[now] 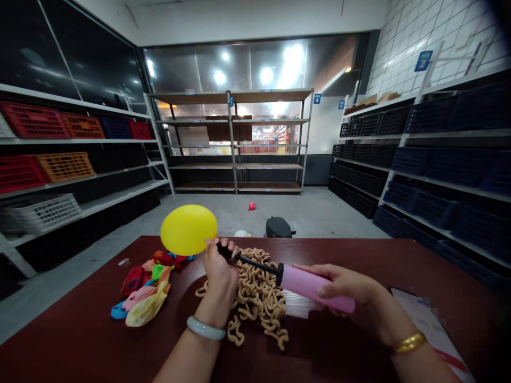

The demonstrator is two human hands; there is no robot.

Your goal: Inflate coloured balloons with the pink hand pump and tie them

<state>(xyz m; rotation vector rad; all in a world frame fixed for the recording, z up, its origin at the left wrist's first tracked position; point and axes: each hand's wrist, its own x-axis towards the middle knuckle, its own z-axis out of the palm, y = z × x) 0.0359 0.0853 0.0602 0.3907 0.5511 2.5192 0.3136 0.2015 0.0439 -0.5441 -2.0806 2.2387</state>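
A pink hand pump with a black rod slants across the middle, above the table. My left hand is closed around its black handle, at the neck of an inflated yellow balloon. My right hand wraps round the pink barrel. The rod is drawn partly out between the two hands. Below the pump lies a pile of beige curly pieces. Left of my left forearm is a heap of uninflated balloons in several colours.
The dark red table fills the foreground. A flat pale item with a dark edge lies at its right. Beyond the table, a dark bag-like object and a small pink balloon are on the floor. Shelves with crates line the sides.
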